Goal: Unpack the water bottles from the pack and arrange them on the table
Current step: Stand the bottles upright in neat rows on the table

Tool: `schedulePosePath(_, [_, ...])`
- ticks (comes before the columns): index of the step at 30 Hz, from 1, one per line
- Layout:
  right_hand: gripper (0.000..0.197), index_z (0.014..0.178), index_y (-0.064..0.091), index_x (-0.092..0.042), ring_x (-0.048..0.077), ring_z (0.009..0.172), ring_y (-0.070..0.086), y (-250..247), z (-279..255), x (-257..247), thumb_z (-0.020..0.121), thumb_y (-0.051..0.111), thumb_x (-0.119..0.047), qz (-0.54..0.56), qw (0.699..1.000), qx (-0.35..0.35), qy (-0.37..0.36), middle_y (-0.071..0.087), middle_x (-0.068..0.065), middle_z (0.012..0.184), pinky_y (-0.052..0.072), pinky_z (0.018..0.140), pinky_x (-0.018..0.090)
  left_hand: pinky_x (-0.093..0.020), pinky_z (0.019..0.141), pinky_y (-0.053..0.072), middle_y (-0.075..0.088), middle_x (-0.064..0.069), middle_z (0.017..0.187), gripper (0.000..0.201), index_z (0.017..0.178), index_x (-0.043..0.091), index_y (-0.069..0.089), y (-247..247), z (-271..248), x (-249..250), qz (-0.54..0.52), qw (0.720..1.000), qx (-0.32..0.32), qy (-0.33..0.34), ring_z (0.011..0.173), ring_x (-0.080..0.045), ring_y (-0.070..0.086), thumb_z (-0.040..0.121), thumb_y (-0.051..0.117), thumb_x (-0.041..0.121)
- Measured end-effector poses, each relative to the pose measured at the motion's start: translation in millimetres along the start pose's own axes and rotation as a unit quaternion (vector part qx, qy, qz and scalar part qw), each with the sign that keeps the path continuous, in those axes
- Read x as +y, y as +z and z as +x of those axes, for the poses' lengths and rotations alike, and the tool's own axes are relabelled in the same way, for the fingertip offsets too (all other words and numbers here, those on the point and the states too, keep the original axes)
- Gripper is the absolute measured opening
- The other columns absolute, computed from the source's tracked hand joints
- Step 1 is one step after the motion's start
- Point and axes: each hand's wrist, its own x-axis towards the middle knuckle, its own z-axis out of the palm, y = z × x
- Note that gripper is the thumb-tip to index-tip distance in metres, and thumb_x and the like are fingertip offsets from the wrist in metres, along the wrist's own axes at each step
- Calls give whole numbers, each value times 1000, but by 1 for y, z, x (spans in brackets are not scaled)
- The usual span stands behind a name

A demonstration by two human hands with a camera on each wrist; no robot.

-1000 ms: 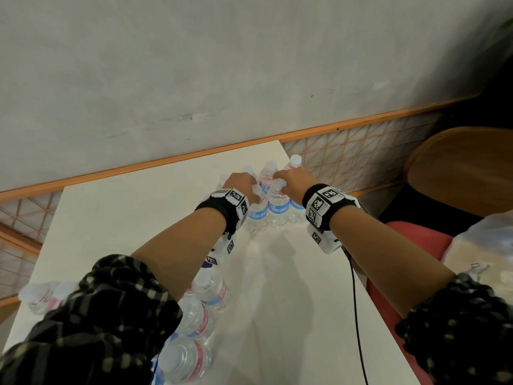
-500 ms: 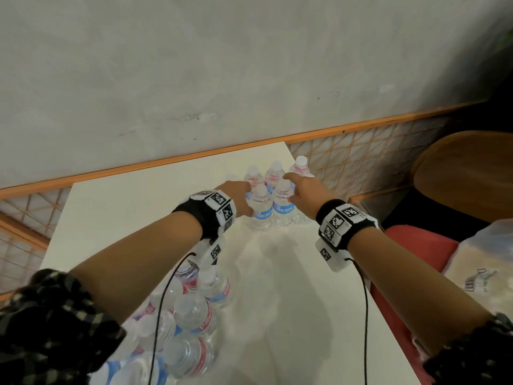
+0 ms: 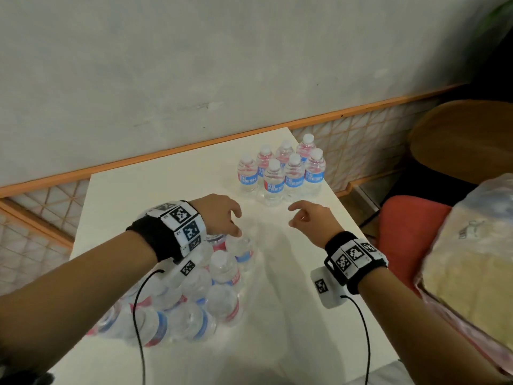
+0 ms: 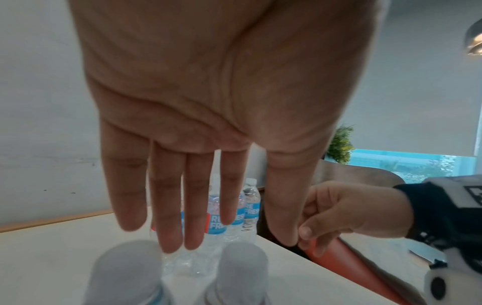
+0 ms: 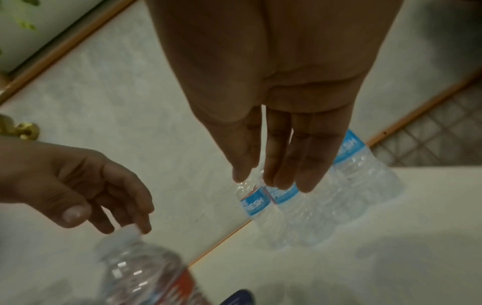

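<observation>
Several clear water bottles (image 3: 273, 184) with blue labels stand upright in a tight group at the far right corner of the white table (image 3: 166, 184). The plastic-wrapped pack (image 3: 222, 268) of remaining bottles lies at the near left. My left hand (image 3: 236, 222) hovers over the pack's front end with relaxed fingers (image 4: 169, 227), just above two white caps (image 4: 242, 266), and holds nothing. One fingertip is close to a cap (image 5: 129, 229); contact is unclear. My right hand (image 3: 294, 216) hangs loosely curled and empty over the table, between pack and group.
The table's right edge drops to a red seat (image 3: 408, 232) and a brown round chair back (image 3: 466, 134). A filled plastic bag (image 3: 472, 259) sits at the right. An orange-framed lattice rail (image 3: 355, 140) and grey wall run behind. Black cables (image 3: 366, 343) trail from both wrists.
Both hands have let go of bottles at the standing group and drawn back toward me. The left hand now sits over the pack, the right hand mid-table.
</observation>
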Motion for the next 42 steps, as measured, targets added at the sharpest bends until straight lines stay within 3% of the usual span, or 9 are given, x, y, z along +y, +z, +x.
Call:
schedulePosePath(5, [35,110,61,-25,17,84,57,62,-29,-12,79,73,-13,139,989,-50,25,57,0,101,46,71,23,-31,93,44,56,-2,125,53,129,22,53,23,-28,-10,8,999,30,36,112,-21,55,81,69,40])
schedulePosePath(9, [49,127,53,-20,16,105,50,93,-37,-32,83,68,-6,194,978,-77,10,49,-1,114,41,76,16,-30,90,44,57,-5,122,54,129,20,53,36,-39,-17,18,998,40,48,110,-23,56,80,69,37])
schedulePosePath(14, [49,128,54,-16,15,106,53,110,-36,-49,83,69,-7,227,973,-47,-7,56,2,118,43,82,9,-25,72,41,59,-2,102,42,115,17,59,51,-39,-25,19,998,13,56,87,-18,54,78,71,33])
schedulePosePath(19, [42,126,55,-15,23,115,56,121,-32,-48,85,68,-17,193,981,9,20,61,9,124,44,99,33,-27,70,42,62,-5,95,29,103,13,65,58,-32,-24,19,997,22,73,90,-24,61,77,71,25])
schedulePosePath(22, [42,126,55,-19,23,116,54,121,-35,-42,86,67,-21,167,985,41,26,61,8,123,43,98,33,-27,62,42,58,-4,77,13,73,17,59,55,-28,-19,23,997,38,63,73,-23,60,74,70,24])
schedulePosePath(25, [41,126,55,-20,23,117,52,110,-39,-34,86,66,-21,146,986,76,39,61,8,122,42,100,36,-25,52,37,47,-1,60,31,59,13,44,53,-26,-7,40,996,49,63,62,-21,51,79,65,24])
schedulePosePath(30, [45,130,52,-17,22,117,52,75,-44,-9,87,64,-18,157,969,171,80,59,6,126,35,90,22,-21,44,29,42,-1,59,39,61,11,40,48,-10,27,79,994,35,72,55,-17,45,87,62,27])
schedulePosePath(39, [38,122,55,-23,15,110,56,34,-25,39,86,67,-24,226,946,220,74,60,-4,116,43,103,35,-22,46,30,38,-1,61,39,61,13,34,21,51,60,68,995,53,46,51,-12,36,93,55,23])
schedulePosePath(42, [55,128,49,-20,15,112,54,41,-24,52,80,74,-22,297,927,203,100,56,-1,125,43,99,31,-23,47,30,38,-2,63,41,62,13,33,9,67,59,56,996,67,22,54,-15,39,94,53,27])
